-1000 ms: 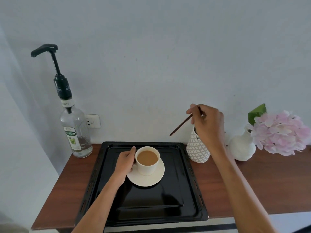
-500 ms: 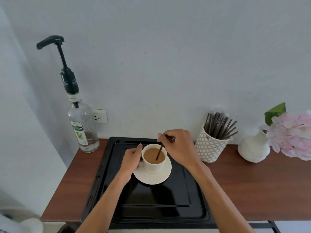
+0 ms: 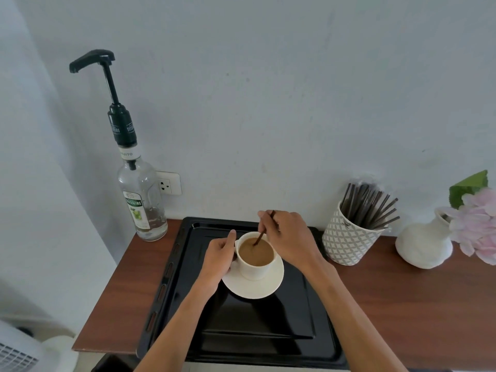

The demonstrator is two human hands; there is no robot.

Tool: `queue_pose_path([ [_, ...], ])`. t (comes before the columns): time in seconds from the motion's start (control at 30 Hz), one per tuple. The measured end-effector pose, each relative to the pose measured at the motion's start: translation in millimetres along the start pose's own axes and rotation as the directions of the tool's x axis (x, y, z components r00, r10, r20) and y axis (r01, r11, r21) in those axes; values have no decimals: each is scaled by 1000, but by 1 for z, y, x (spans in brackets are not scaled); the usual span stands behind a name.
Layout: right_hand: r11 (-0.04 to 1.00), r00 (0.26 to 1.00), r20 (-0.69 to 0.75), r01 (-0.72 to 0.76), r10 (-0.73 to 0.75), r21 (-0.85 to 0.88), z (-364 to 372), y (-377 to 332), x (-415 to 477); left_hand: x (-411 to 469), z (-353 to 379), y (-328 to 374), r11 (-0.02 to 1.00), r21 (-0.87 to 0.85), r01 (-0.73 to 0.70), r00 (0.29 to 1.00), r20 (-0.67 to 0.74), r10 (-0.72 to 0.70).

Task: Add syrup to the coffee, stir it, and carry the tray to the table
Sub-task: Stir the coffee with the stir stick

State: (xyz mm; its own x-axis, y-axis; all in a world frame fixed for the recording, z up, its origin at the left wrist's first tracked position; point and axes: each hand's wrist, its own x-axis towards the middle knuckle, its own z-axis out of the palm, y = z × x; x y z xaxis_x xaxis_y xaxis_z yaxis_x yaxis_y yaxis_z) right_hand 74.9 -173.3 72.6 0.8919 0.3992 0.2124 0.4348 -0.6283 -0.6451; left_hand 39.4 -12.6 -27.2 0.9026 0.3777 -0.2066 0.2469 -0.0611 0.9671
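Head view: right hand pinches a stirrer, tip dipped in the coffee cup on its saucer, black tray, desk. Left hand grips the cup's side, probably its handle. Syrup bottle reads "TEISSEIRE", I think.

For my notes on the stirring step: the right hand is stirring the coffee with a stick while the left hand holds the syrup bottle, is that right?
Not quite. In the head view the left hand holds the cup at its handle side, not the syrup bottle, which stands untouched by the wall. The right hand does stir with the stick.
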Motion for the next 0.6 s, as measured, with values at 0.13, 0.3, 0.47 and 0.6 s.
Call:
queue_pose_path([
  [0.13,999,998,-58,-37,35,-33,-9,16,-2,-2,1,-3,999,-22,-27,1000,-14,26],
  [0.3,976,997,54,-69,58,209,6,13,-9,-2,3,-5,998,-21,-59,998,-18,59],
  [0.47,996,995,-91,-40,47,76,5,9,-2,0,1,-6,997,18,-69,997,-17,69],
  [0.6,998,990,-132,-52,49,-22,-4,21,-4,0,2,-6,998,24,-65,998,-24,65],
])
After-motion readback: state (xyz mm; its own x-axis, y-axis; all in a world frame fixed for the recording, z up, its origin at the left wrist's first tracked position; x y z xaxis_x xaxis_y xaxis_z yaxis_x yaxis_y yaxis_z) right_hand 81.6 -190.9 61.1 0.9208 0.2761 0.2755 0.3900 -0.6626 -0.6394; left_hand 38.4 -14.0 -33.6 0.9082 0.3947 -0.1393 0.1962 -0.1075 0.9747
